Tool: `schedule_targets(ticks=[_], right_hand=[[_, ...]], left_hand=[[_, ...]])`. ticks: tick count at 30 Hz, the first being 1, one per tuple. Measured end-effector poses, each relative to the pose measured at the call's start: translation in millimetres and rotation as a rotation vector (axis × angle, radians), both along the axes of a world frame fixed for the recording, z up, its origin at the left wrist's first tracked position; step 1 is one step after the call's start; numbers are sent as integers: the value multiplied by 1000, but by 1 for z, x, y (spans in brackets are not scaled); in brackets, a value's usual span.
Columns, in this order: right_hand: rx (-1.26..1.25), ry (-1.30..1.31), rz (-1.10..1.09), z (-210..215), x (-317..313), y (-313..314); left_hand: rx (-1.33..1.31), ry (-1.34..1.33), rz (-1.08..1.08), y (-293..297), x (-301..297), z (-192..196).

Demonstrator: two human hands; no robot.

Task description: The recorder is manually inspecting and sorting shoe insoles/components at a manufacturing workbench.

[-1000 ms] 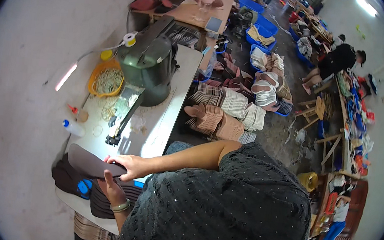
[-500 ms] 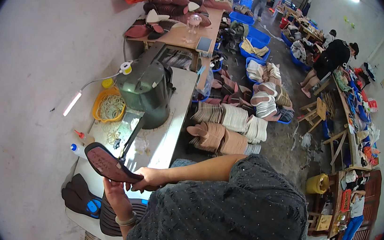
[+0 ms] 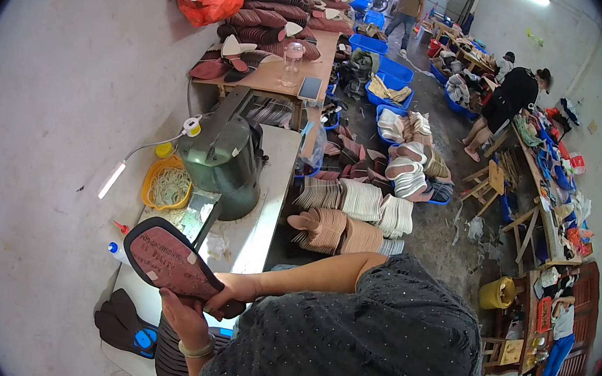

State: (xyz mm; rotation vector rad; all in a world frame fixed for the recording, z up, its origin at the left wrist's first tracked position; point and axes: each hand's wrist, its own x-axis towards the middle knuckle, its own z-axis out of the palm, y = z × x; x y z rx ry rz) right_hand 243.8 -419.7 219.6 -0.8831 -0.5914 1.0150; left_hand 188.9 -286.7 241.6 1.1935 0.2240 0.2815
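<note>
A dark shoe sole (image 3: 167, 258) with a reddish-brown underside is held up over the near end of the white worktable (image 3: 269, 207), its underside facing me. My left hand (image 3: 182, 317), with a bracelet at the wrist, grips the heel end from below. My right hand (image 3: 231, 289) reaches in from the right and grips the same end from the side. Under the hands lie a stack of dark soles (image 3: 170, 355) and a black piece with a blue patch (image 3: 126, 324).
A grey-green machine (image 3: 222, 164) stands on the table, with a yellow basket (image 3: 166, 186), a lamp and small bottles (image 3: 116, 249) to its left. Stacks of insoles (image 3: 359, 202) and blue crates (image 3: 396, 72) cover the floor. Other people work at the far right.
The sole has come up from the table and tilted so its reddish underside shows. Both hands have stayed on it, and my view has lifted toward the far room.
</note>
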Motion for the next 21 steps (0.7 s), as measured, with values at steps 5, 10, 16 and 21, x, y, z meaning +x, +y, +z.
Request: schedule_targets(ticks=[5, 10, 16, 21], right_hand=[[-29, -97, -85, 1, 0, -8], [-82, -127, -100, -12, 1, -13], [-100, -97, 28, 0, -1, -13], [-121, -65, 101, 7, -10, -7]], left_hand=[[-34, -44, -14, -19, 0, 20], [20, -36, -91, -12, 1, 6], [-170, -104, -347, 10, -3, -1], [-135, -131, -587, 7, -11, 26]])
